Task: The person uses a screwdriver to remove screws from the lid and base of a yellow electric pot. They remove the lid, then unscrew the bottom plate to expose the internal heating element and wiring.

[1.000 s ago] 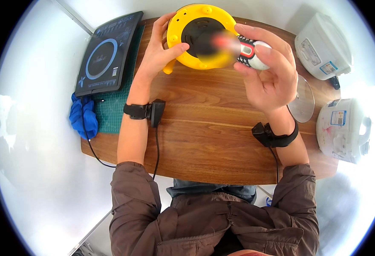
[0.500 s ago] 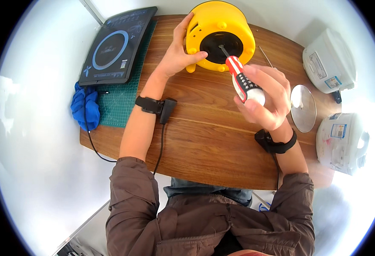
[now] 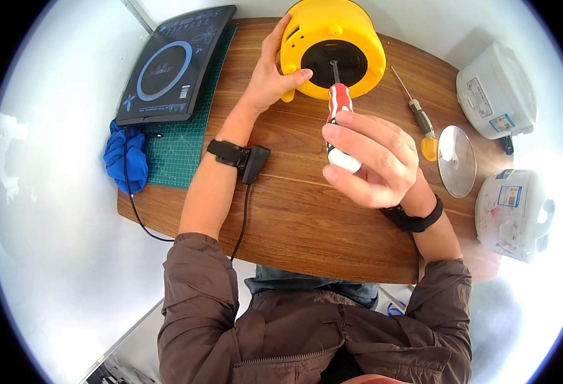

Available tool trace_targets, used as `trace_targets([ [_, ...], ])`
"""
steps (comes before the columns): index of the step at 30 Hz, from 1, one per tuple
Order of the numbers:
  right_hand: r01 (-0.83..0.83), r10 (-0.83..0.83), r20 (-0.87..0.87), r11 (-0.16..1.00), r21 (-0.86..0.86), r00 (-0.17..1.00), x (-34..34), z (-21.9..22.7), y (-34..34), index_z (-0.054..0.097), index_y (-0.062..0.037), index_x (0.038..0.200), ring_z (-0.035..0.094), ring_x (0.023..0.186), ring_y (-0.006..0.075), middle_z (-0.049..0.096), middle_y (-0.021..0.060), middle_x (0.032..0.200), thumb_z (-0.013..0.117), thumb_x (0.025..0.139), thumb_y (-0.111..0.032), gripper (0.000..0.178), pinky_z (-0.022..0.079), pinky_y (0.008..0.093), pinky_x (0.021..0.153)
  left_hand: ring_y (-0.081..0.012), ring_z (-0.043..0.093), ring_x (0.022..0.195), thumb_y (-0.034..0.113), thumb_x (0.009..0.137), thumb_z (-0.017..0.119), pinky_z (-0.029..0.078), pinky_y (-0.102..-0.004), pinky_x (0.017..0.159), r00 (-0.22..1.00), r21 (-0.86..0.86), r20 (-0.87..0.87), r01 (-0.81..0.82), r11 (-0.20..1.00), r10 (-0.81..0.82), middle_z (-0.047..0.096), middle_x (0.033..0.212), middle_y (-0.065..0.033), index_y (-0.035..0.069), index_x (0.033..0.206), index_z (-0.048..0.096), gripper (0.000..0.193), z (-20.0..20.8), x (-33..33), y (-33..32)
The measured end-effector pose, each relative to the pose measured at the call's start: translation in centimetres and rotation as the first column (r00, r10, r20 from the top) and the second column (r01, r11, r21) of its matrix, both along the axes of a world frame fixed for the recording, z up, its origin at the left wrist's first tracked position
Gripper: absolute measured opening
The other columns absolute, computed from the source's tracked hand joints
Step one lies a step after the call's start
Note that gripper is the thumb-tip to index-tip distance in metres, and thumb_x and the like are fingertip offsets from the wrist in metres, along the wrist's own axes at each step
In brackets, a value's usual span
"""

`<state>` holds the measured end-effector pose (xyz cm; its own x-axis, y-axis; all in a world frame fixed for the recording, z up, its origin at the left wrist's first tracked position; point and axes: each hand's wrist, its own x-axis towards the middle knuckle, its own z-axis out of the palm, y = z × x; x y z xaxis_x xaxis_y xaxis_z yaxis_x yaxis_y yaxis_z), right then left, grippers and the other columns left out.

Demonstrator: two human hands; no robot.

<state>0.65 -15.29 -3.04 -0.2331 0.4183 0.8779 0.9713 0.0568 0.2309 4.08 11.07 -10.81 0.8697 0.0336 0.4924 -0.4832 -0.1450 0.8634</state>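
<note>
A round yellow appliance housing lies tipped on its side at the far edge of the table, its footed base and round black centre facing me. My left hand grips its left side, thumb on the base's rim and fingers behind. Between the thumb and fingers of my right hand is a screwdriver with a red, white and black handle and a white end. Its shaft points away from me, and the tip meets the middle of the black centre. Whether a screw sits under the tip I cannot tell.
A black induction cooktop rests on a green cutting mat at left, beside a blue cloth. At right lie a second screwdriver and a glass lid. Two white rice cookers, one farther and one nearer, stand at the right edge.
My right hand has moved left and slightly nearer, turning over the screwdriver handle. The tip stays at the black centre. The second screwdriver's handle now shows. My left hand keeps its hold.
</note>
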Motion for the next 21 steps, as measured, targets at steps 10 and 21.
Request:
trace_targets([
  [10,-0.007,0.012,-0.058,0.996,0.085,0.998,-0.1,-0.1,-0.4,0.07,-0.0155,0.115,0.072,0.11,0.0325,0.071,0.0166,0.123,0.083,0.072,-0.004,0.046,0.064,0.036,0.08,-0.0295,0.043,0.147,0.015,0.079,0.088,0.04,-0.0404,0.122,1.0,-0.051,-0.005,0.026,0.998,-0.026,0.037,0.156,-0.0119,0.02,0.168,0.027,0.107,0.2,0.1,-0.3],
  [21,0.117,-0.111,-0.048,0.983,0.14,0.993,-0.5,-0.1,-0.5,0.074,-0.0232,0.113,0.072,0.1,0.0277,0.069,0.0094,0.118,0.083,0.074,-0.008,0.043,0.063,0.0352,0.081,-0.0293,0.043,0.146,0.014,0.079,0.088,0.04,-0.0399,0.122,1.0,-0.049,-0.002,0.02,0.999,-0.02,0.037,0.155,-0.0115,0.022,0.168,0.028,0.108,0.2,0.1,-0.4],
])
